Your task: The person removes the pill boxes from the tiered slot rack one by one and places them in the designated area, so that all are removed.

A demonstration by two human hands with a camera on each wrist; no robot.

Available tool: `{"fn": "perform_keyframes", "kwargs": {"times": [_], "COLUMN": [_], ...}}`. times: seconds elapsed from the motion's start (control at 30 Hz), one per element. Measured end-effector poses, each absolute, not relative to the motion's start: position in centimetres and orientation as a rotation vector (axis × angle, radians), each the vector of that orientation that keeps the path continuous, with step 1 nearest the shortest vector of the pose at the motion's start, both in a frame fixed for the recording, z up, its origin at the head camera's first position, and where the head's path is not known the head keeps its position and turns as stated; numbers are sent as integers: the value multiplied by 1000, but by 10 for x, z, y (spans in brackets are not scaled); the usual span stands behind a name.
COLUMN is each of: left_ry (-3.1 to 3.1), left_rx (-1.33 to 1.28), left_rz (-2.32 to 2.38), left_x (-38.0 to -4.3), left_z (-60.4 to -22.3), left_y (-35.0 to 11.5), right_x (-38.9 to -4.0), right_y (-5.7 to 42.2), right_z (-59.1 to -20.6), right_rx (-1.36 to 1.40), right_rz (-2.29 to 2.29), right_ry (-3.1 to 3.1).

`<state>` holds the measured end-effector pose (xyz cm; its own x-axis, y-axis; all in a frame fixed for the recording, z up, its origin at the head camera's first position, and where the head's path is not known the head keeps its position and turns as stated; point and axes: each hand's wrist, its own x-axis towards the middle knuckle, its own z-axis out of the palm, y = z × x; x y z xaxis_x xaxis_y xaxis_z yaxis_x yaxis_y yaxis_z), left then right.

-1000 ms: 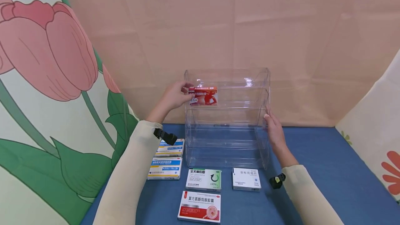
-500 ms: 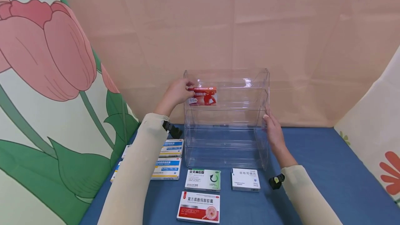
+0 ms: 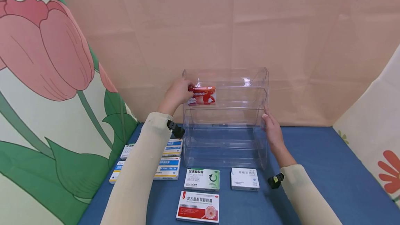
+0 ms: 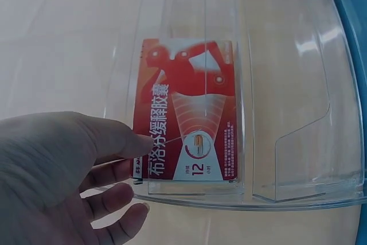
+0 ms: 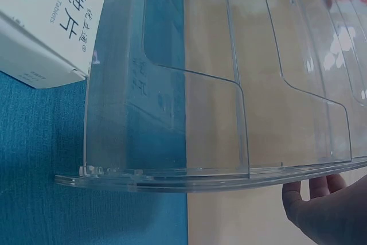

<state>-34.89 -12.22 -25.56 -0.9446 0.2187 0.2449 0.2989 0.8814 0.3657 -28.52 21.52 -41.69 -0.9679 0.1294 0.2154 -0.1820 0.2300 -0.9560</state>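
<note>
My left hand (image 3: 178, 94) is at the upper left of a clear plastic tiered rack (image 3: 225, 152). It pinches the left end of a red medicine box (image 3: 204, 96), which stands upright at an upper tier. In the left wrist view the thumb lies over the printed front of this box (image 4: 189, 101), and the other fingers are curled below and behind its edge. My right hand (image 3: 273, 131) holds the rack's right side. The right wrist view shows that hand's fingertips (image 5: 291, 194) against the outside of the side panel.
In front of the rack lie a green-and-white medicine box (image 3: 201, 180), a white box (image 3: 245, 179) and a red-and-white box (image 3: 197, 207). Several more, including a blue-and-white box (image 3: 168, 168), lie left, partly behind the left sleeve. A peach cloth (image 3: 281, 44) hangs behind the blue table (image 3: 306, 169).
My left hand has moved slightly right and closer over the red box's left end, its forearm swinging right and uncovering boxes at the left. The red box and right hand have hardly moved.
</note>
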Motion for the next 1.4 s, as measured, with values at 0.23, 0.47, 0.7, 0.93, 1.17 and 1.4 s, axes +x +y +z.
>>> {"fn": "perform_keyframes", "kwargs": {"times": [0.23,0.47,0.7,0.93,1.17,1.4], "left_ry": [-2870,-2859,-2845,-2809,-2750,-2672], "left_rx": [-397,-401,-423,-421,-446,-515], "left_rz": [-535,-544,-662,-774,-865,-851], "left_x": [-350,-352,-350,-349,-347,-339], "left_z": [-257,-259,-259,-258,-257,-247], "left_y": [-120,-121,-124,-126,-129,-126], "right_x": [-270,-287,-286,-286,-285,-280], "right_y": [208,215,214,215,215,215], "right_z": [-397,-418,-418,-418,-419,-412], "right_rx": [52,69,72,47,-9,-45], "right_rz": [1836,1804,1794,1794,1797,1849], "right_ry": [-2261,-2244,-2251,-2257,-2262,-2251]}}
